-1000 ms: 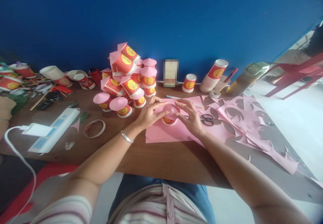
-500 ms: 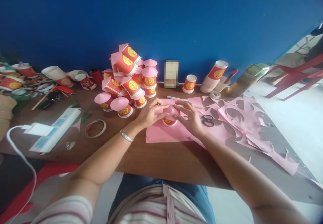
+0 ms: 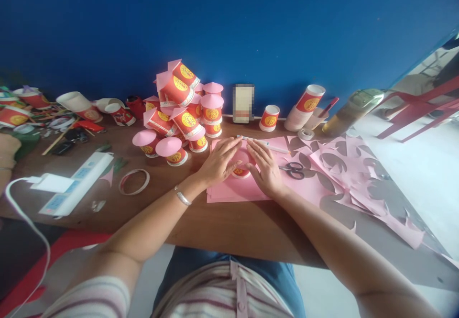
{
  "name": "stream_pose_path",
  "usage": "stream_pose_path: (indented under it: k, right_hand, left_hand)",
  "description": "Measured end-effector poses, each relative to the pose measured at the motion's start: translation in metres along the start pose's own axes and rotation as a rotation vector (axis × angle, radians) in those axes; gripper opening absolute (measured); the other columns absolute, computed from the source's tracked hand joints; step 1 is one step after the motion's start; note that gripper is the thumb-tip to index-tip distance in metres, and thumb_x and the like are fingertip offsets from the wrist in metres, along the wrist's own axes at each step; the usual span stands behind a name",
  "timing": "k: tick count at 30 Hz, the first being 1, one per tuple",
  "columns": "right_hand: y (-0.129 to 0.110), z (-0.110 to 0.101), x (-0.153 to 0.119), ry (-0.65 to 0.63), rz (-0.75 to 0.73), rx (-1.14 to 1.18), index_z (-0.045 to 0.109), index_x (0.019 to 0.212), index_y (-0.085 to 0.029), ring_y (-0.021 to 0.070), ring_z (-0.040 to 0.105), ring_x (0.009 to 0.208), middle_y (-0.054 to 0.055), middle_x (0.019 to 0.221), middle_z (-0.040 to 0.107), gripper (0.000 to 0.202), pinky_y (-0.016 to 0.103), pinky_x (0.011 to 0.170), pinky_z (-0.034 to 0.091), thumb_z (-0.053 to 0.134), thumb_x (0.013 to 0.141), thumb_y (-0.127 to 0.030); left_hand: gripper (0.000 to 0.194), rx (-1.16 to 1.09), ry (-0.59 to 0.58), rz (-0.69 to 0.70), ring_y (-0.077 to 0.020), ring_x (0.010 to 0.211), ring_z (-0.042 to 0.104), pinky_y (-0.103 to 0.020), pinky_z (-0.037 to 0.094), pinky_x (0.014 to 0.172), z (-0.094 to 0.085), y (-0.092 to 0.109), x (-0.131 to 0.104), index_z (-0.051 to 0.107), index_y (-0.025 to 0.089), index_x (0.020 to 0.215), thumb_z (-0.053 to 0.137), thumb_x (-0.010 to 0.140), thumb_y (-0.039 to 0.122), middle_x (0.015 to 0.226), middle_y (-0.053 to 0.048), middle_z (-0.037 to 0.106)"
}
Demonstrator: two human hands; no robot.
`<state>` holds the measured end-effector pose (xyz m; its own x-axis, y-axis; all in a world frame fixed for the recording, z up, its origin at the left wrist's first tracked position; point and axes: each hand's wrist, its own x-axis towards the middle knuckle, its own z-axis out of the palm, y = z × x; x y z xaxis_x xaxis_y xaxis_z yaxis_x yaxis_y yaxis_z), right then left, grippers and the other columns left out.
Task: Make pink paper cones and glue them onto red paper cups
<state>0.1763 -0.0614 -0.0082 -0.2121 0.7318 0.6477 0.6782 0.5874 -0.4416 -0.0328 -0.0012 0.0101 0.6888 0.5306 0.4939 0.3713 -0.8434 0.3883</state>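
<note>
A red paper cup (image 3: 241, 172) with a white rim stands upside down on a stack of pink paper sheets (image 3: 229, 195). On top of it sits a pink paper cone (image 3: 241, 155), partly hidden by my fingers. My left hand (image 3: 221, 161) lies along the cone's left side, fingers stretched out. From the right, my right hand (image 3: 266, 167) rests against the cone with its fingers straight. The fingertips of both hands nearly meet above the cone. Black-handled scissors (image 3: 294, 169) lie just right of my right hand.
Cups with pink cone tops (image 3: 186, 122) are piled at the back left. Cut pink paper scraps (image 3: 358, 179) cover the right side. A tape roll (image 3: 134, 182) and a power strip (image 3: 77, 184) lie left. A lone red cup (image 3: 269, 118) stands near the blue wall.
Both hands have gone from pinching the cone's edges with their fingertips to lying flatter along its sides. The cup has stayed in about the same spot.
</note>
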Motion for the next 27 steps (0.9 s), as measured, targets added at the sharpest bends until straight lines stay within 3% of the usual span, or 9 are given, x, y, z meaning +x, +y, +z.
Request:
stream_pose_path:
  k: [7, 14, 17, 22, 27]
  right_hand:
    - [0.003, 0.004, -0.001, 0.0, 0.032, -0.007, 0.055, 0.148, -0.022, 0.0306, 0.047, 0.146, 0.013, 0.15, 0.059, 0.047, 0.058, 0.118, 0.042, 0.048, 0.105, -0.038]
    - [0.003, 0.003, -0.002, -0.004, 0.038, 0.051, 0.053, 0.15, -0.024, 0.03, 0.046, 0.147, 0.012, 0.152, 0.057, 0.05, 0.058, 0.12, 0.039, 0.05, 0.104, -0.042]
    - [0.003, 0.0, -0.001, 0.044, 0.129, 0.141, 0.051, 0.15, -0.027, 0.0298, 0.049, 0.143, 0.011, 0.151, 0.057, 0.052, 0.058, 0.119, 0.039, 0.05, 0.103, -0.05]
    - [0.003, -0.003, 0.004, 0.086, 0.468, 0.399, 0.058, 0.143, -0.028, 0.0299, 0.055, 0.137, 0.011, 0.147, 0.06, 0.054, 0.056, 0.114, 0.044, 0.05, 0.101, -0.059]
    - [0.002, -0.001, 0.009, 0.057, 0.578, 0.555, 0.065, 0.135, -0.026, 0.0305, 0.055, 0.138, 0.01, 0.145, 0.063, 0.056, 0.054, 0.116, 0.044, 0.056, 0.096, -0.064]
  left_hand:
    - [0.053, 0.015, 0.009, 0.026, -0.0305, 0.149, 0.039, -0.057, 0.033, 0.122, 0.003, 0.001, 0.0, 0.036, 0.019, 0.158, 0.037, 0.107, 0.037, 0.16, -0.016, 0.044]
    - [0.05, -0.138, 0.013, -0.07, -0.027, 0.151, 0.038, -0.053, 0.031, 0.125, 0.003, 0.003, -0.001, 0.043, 0.025, 0.154, 0.036, 0.107, 0.041, 0.161, -0.012, 0.044]
    - [0.051, -0.408, 0.05, -0.223, -0.0247, 0.15, 0.04, -0.047, 0.032, 0.125, 0.004, 0.007, -0.001, 0.044, 0.026, 0.153, 0.038, 0.106, 0.047, 0.16, -0.01, 0.046]
    - [0.05, -0.808, 0.083, -0.604, -0.0256, 0.147, 0.044, -0.041, 0.034, 0.123, 0.005, 0.015, 0.005, 0.054, 0.025, 0.142, 0.047, 0.101, 0.054, 0.153, -0.007, 0.054]
    - [0.045, -0.925, 0.108, -0.683, -0.0286, 0.146, 0.044, -0.043, 0.032, 0.122, 0.008, 0.021, 0.012, 0.06, 0.023, 0.132, 0.054, 0.098, 0.052, 0.148, -0.008, 0.058]
